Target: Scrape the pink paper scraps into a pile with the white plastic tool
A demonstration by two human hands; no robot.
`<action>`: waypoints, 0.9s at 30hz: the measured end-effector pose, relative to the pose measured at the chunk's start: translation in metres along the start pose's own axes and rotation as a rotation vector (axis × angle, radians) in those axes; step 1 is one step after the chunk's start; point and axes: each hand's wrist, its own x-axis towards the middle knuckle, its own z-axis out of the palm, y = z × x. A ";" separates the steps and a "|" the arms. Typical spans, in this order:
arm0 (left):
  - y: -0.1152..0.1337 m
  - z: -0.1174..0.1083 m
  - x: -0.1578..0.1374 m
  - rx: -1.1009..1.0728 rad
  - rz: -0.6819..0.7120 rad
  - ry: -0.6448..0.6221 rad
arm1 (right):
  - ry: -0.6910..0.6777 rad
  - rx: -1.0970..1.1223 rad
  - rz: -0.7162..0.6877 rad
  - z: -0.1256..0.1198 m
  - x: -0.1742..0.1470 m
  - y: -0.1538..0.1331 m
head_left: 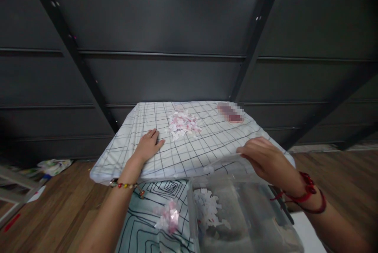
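My left hand (150,145) lies flat on the white grid-patterned cloth (177,158), fingers stretched out and holding nothing. Just beyond it is a loose pile of small white and pink paper pieces (183,123). Above the far edge of a clear plastic box (193,213), my right hand (262,156) is closed with its fingertips pinching a thin, see-through plastic piece (226,161). Whether this is a bag or a lid I cannot tell. More white paper pieces (206,207) lie in the left part of the box.
A pixelated reddish, phone-shaped object (230,113) lies at the cloth's far right. Left of the box, a shiny pink and clear packet (169,217) rests on teal patterned fabric (141,221). Dark panels (165,79) stand behind. A pale metal frame (17,194) is at lower left.
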 end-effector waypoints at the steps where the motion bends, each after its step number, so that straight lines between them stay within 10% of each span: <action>1: 0.000 0.000 0.000 -0.003 0.003 0.004 | 0.008 0.009 -0.010 -0.003 -0.002 -0.003; 14: 0.000 0.001 0.001 -0.042 0.000 0.022 | 0.138 -0.271 0.085 0.011 0.031 0.015; 27: 0.001 -0.001 -0.001 -0.001 0.002 0.012 | -0.019 -0.392 0.019 0.045 0.065 0.026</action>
